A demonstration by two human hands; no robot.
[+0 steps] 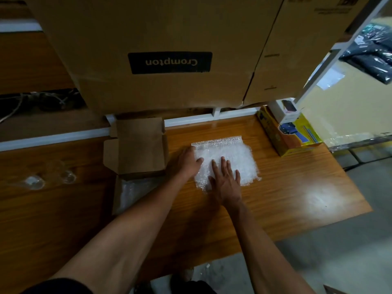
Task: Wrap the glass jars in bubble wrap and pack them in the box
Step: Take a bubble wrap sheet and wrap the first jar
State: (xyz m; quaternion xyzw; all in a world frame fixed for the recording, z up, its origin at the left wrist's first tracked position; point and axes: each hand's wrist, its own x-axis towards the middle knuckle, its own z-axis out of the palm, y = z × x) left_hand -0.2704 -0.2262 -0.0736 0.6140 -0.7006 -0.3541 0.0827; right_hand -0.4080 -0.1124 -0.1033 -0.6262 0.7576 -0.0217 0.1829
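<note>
Left hand [187, 160]: flat, fingers straight, on bubble wrap [237, 153] left edge.
Right hand [226, 179]: flat, fingers spread, on its near part.

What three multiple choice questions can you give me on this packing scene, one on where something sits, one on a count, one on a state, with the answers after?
1. Where is the open cardboard box relative to the bubble wrap?
A. To its left
B. To its right
C. On top of it

2. How many hands rest on the bubble wrap?
A. None
B. One
C. Two

3. How does the bubble wrap lie?
A. Rolled into a tube
B. Spread flat on the table
C. Stuffed in the yellow carton

Answers:
1. A, the box with its lid up stands just left of the sheet.
2. C, the left hand and the right hand both lie on it.
3. B, the sheet lies spread under straight fingers, with no grip on it.
</note>
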